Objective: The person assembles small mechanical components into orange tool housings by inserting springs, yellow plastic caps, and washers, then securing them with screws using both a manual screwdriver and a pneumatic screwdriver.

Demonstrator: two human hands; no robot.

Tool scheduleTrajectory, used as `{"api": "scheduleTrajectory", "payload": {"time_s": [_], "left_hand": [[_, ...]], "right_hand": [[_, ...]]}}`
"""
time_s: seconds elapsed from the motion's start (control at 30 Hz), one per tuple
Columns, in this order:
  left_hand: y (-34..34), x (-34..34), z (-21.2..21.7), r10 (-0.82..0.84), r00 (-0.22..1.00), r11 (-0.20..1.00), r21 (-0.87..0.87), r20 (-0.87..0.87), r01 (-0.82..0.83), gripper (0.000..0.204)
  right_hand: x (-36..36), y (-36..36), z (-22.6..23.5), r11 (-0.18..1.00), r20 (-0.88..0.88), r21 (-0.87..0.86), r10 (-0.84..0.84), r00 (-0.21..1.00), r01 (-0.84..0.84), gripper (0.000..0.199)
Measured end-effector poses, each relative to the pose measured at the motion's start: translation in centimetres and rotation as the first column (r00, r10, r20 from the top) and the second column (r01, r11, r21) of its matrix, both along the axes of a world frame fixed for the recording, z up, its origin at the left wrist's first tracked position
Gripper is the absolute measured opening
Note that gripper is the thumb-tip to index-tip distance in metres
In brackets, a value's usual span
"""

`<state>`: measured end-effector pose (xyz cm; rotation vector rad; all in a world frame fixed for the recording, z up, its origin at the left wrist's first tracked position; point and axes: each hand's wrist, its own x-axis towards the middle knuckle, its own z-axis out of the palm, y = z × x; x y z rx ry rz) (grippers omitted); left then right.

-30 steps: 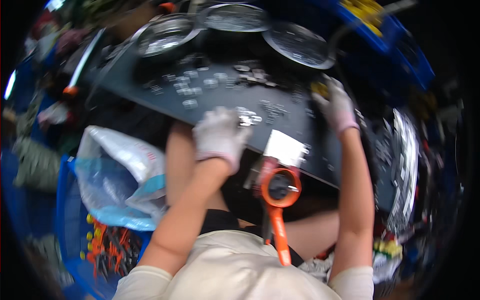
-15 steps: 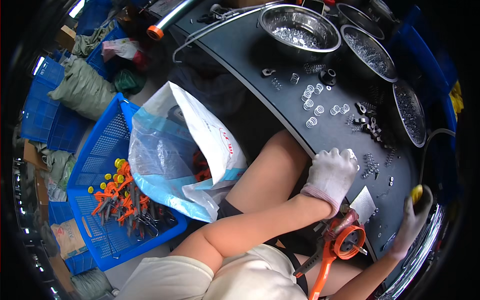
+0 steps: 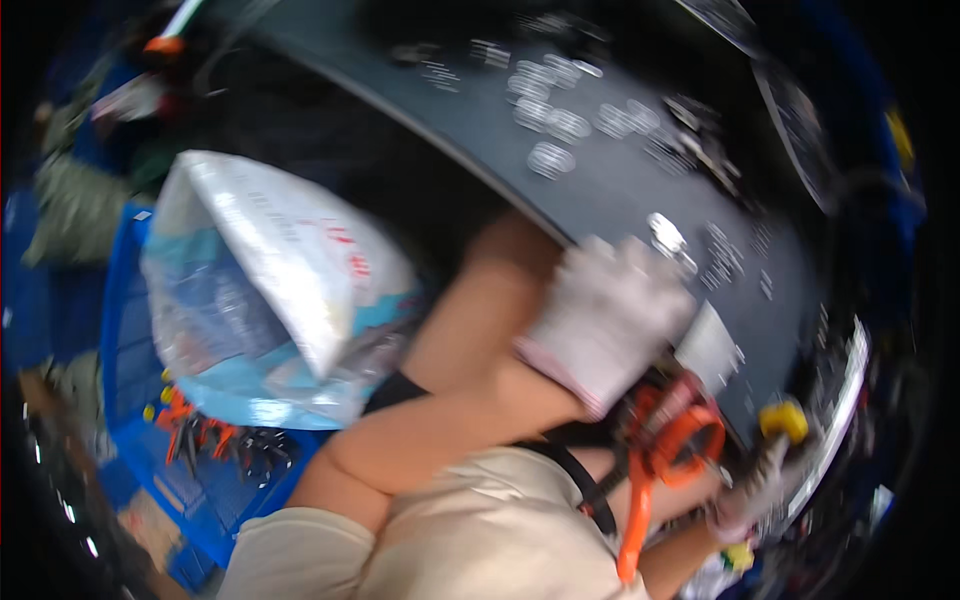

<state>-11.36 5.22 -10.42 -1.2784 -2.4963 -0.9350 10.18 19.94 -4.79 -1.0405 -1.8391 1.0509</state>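
The picture is blurred by motion. My left hand [image 3: 610, 320], in a white glove, lies palm down on the near edge of a dark table [image 3: 600, 190], fingers stretched toward small shiny parts [image 3: 665, 235]. Nothing shows in it. A white card [image 3: 710, 345] lies just right of it. My right hand [image 3: 760, 485], also gloved, is low at the right rim and grips a yellow-tipped object [image 3: 785, 420]. Between my arms, on my lap, rests an orange tool [image 3: 672, 440] with a round head and a long handle.
Several small clear rings [image 3: 550, 155] are scattered over the table top. A white and blue plastic bag [image 3: 280, 280] stands open at my left, over a blue crate [image 3: 125, 330] holding orange and dark parts [image 3: 195, 430]. Metal trays sit at the table's far right.
The view has swung left and down, so the bag and crate came into sight. My left hand stays at the table edge; my right hand has dropped to the lower right.
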Motion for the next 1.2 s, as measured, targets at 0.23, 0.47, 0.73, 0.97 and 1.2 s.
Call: {"api": "scheduleTrajectory", "payload": {"time_s": [0.23, 0.47, 0.73, 0.97, 1.2], "left_hand": [[-1.3, 1.9, 3.7, -0.388, 0.872, 0.869, 0.433, 0.298, 0.239, 0.007], [-1.4, 5.9, 6.6, -0.466, 0.849, 0.834, 0.444, 0.249, 0.328, 0.017], [-2.0, 4.9, 5.8, -0.529, 0.776, 0.767, 0.196, -0.344, 0.611, 0.026], [-1.1, 7.8, 5.8, -0.547, 0.779, 0.801, 0.464, 0.307, 0.379, 0.043], [-1.1, 8.2, 3.7, -0.630, 0.684, 0.681, 0.684, 0.368, 0.259, 0.045]], "right_hand": [[-1.4, -2.8, -0.8, 0.956, -0.393, -0.115, 0.206, 0.896, -0.270, 0.032], [1.1, -3.9, -1.4, 0.912, -0.506, -0.140, 0.269, 0.820, -0.386, 0.025], [-1.7, -3.6, -0.9, 0.900, -0.448, 0.285, 0.430, 0.784, -0.330, 0.028], [-1.3, -1.0, 1.8, 0.558, 0.212, 0.427, 0.703, 0.679, -0.711, 0.030], [-1.2, 2.7, -2.7, 0.899, 0.250, 0.336, 0.200, 0.947, -0.279, 0.015]]}}
